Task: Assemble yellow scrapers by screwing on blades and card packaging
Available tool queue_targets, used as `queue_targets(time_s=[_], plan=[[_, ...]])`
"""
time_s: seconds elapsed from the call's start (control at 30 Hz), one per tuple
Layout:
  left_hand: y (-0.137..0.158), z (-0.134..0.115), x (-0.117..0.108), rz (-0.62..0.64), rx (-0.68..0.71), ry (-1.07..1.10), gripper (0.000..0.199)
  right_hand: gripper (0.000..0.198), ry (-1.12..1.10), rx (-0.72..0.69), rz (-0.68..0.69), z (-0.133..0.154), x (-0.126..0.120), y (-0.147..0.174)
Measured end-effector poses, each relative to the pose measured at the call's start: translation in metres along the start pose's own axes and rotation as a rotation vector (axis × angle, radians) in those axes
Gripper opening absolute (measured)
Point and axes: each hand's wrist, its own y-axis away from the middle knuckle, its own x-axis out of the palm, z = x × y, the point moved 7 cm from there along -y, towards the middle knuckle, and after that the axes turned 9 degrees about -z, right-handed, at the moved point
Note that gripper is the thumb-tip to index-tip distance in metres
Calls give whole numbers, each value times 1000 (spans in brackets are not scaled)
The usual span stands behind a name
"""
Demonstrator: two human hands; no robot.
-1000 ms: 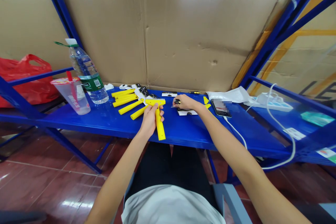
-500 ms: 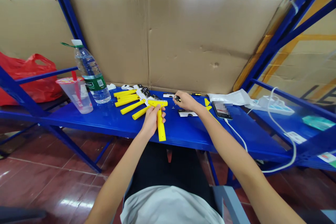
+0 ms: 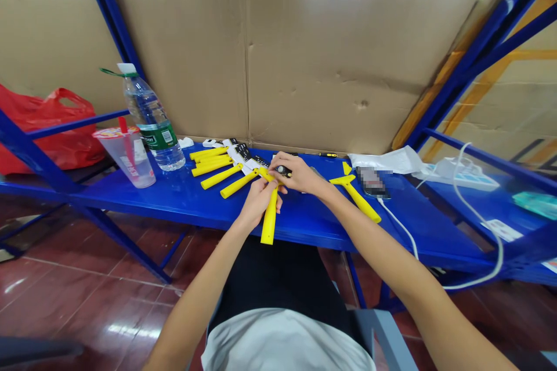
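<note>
My left hand [image 3: 257,200] is closed around a yellow T-shaped scraper handle [image 3: 269,223], its grip pointing down past the table's front edge. Close against it, my right hand [image 3: 298,173] grips a dark-handled screwdriver [image 3: 284,171] over the crosspiece. My fingers hide the tool's tip and most of the crosspiece. To the left, several yellow scrapers [image 3: 221,177] with black-and-white heads lie fanned out. Another yellow T-shaped handle [image 3: 359,200] rests to the right, beside my right forearm.
A water bottle [image 3: 163,139] and a plastic cup [image 3: 130,162] stand at the left of the blue table [image 3: 174,206]. A phone [image 3: 372,182] with a white cable lies at right, near a white packet [image 3: 387,160]. Behind, a black-and-yellow tool [image 3: 327,155] lies by the cardboard wall [image 3: 326,69].
My right hand has moved left and down, bringing the screwdriver onto the crosspiece of the yellow handle. My left hand has lowered slightly, tilting the handle.
</note>
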Motion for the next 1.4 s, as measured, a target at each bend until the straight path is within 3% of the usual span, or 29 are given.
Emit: queue_targets(time_s=[0.33, 0.43, 0.7, 1.4], plan=[[2, 0, 4, 35, -37, -28, 25, 13, -148, 132, 6, 2, -9, -5], [1, 1, 4, 30, -38, -25, 28, 11, -124, 99, 17, 4, -8, -3], [1, 0, 3, 38, -8, -23, 27, 26, -38, 12, 20, 7, -8, 1], [3, -2, 5, 20, -12, -83, 25, 21, 98, -90, 38, 12, -8, 3]])
